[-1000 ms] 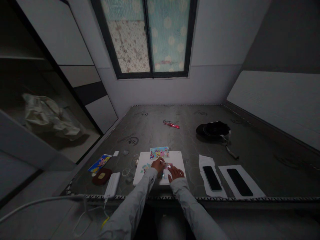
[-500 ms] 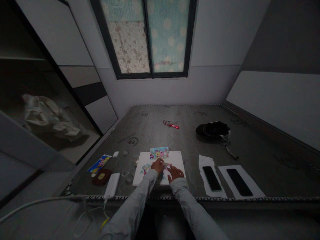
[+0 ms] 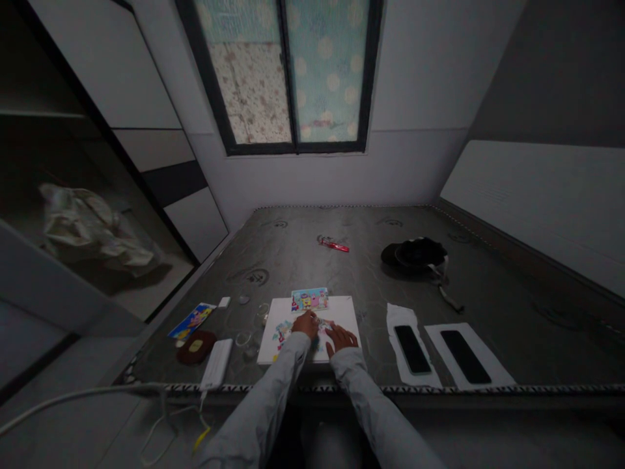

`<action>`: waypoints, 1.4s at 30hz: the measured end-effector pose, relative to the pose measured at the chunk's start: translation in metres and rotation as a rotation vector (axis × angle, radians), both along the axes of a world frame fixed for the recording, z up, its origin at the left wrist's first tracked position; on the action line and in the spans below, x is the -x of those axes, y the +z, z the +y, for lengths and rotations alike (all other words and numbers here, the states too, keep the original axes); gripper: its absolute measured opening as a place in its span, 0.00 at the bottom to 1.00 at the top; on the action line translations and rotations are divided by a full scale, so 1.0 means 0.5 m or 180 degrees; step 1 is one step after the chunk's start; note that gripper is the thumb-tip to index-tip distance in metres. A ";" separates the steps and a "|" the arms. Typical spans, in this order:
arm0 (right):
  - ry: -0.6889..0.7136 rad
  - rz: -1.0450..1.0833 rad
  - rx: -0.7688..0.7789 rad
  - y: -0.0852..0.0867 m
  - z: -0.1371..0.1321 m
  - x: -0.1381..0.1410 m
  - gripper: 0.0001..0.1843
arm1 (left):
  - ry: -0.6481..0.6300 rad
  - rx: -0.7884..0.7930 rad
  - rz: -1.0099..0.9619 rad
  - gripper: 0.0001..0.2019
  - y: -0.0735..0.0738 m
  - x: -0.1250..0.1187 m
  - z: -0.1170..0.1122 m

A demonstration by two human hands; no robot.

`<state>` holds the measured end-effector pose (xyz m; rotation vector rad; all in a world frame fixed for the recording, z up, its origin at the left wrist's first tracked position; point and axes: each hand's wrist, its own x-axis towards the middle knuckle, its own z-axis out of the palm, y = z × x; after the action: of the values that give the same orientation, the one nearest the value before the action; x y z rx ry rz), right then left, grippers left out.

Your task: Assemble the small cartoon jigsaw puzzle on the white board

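A white board [image 3: 347, 311] lies near the front edge of the dark padded surface. Small colourful pieces or pictures [image 3: 282, 331] show on its left half, too small to tell apart. My left hand [image 3: 305, 324] is over the board's middle, fingertips pinched together at a small item I cannot make out. Beside it my right hand [image 3: 342, 339] rests on the board's right part, fingers apart and lying flat, the tips close to the same spot. A cartoon card [image 3: 310, 299] lies across the board's far edge, just beyond my left hand.
Left of the board are small clear round containers [image 3: 243, 339], a white power bank [image 3: 217, 365] with a cable, a brown case [image 3: 196, 347] and a blue cartoon card [image 3: 192, 320]. Rightward lie two phones [image 3: 413, 350] on white sheets and a dark cap [image 3: 415, 255]. Farther back is a red item [image 3: 334, 245].
My left hand has shifted very slightly over the board, still pinched. My right hand stays nearly in place. The whole view has moved a little.
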<state>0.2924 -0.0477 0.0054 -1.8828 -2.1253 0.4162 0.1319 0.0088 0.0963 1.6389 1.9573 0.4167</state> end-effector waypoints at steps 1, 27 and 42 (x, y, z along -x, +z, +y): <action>-0.0011 -0.0002 -0.0009 0.000 0.000 0.000 0.26 | 0.0075 0.0038 -0.0092 0.09 -0.002 -0.001 0.003; -0.0156 -0.0241 -0.0059 0.017 -0.004 0.035 0.32 | 0.0013 -0.0033 -0.0627 0.06 0.002 0.018 0.000; -0.0787 0.1656 -0.0168 0.053 0.056 0.039 0.21 | 0.0044 -0.0065 -0.1685 0.07 -0.014 0.034 -0.021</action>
<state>0.2730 -0.0195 0.0318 -1.7389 -1.5342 0.6954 0.1148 -0.0019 0.0893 1.3501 1.5674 0.7876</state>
